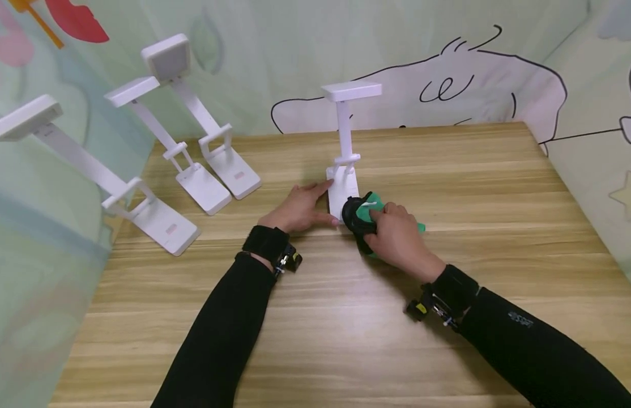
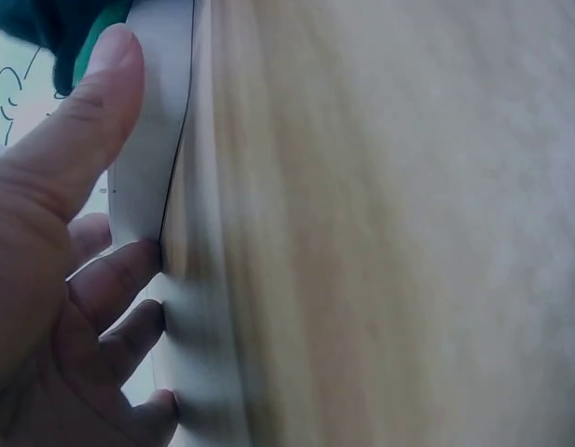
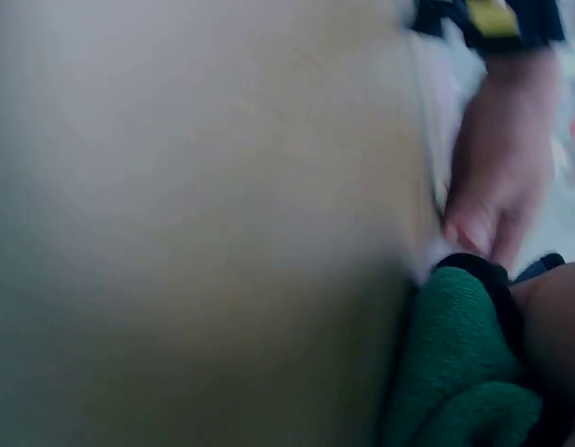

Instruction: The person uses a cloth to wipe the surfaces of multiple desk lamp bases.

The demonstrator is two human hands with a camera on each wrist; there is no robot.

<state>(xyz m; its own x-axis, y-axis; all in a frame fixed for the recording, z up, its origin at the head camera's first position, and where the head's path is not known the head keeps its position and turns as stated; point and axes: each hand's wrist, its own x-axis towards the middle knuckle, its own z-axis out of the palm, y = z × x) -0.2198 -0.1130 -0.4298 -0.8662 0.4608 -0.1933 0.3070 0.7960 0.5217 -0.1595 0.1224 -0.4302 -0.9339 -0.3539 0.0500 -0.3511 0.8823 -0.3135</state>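
A white folding desk lamp point(image 1: 344, 139) stands upright near the middle of the table. My left hand point(image 1: 302, 209) holds its base point(image 1: 342, 187) from the left side, the thumb at the near end and the fingers farther back. The thumb point(image 2: 105, 74) lies against the white base point(image 2: 147, 140) in the left wrist view. My right hand point(image 1: 399, 235) grips a bunched green and black cloth point(image 1: 369, 209), which covers the near right corner of the base. The cloth's fuzzy green side point(image 3: 464, 326) shows in the right wrist view.
To the left stand three more white lamps: one in front point(image 1: 162, 221), one in the middle point(image 1: 203, 190) and one behind point(image 1: 236, 173). They rest on the wood-grain table point(image 1: 473, 198). A printed curtain point(image 1: 305, 51) hangs behind and along the sides.
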